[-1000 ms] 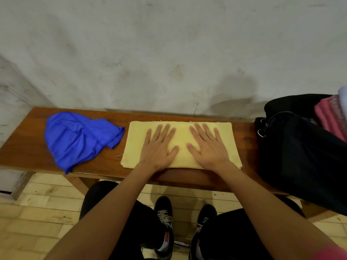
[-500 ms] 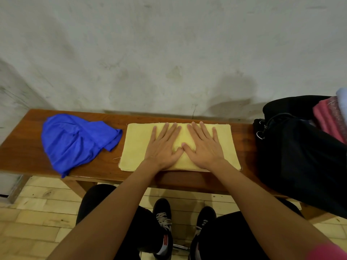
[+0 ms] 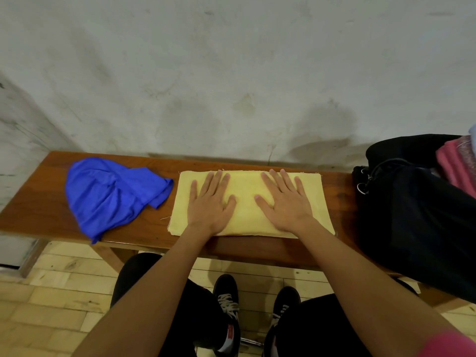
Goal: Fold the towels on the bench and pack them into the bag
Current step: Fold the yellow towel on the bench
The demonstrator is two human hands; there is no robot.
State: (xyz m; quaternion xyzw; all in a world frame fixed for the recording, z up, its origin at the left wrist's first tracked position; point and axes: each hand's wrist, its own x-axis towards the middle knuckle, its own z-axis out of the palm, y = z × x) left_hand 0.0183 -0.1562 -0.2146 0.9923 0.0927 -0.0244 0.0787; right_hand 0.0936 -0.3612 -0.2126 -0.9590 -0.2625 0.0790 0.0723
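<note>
- The yellow towel, folded to a flat rectangle, lies mid-bench with its long axis along the seat.
- Left hand and right hand press flat on it, fingers straight (thumbs apart).
- Its far edge nears the wall; bare wood shows on both sides.
- The crumpled blue towel lies just left; the black bag stands right.

Bench runs 9 to 3 in front of me, wall behind it at 12. Folded towel lies on the bench dead ahead; my left hand and right hand rest flat on it, side by side, apart. Crumpled towel on the bench at 10, just beside the folded one. Bag on the bench at 2, cloth in its mouth.
</note>
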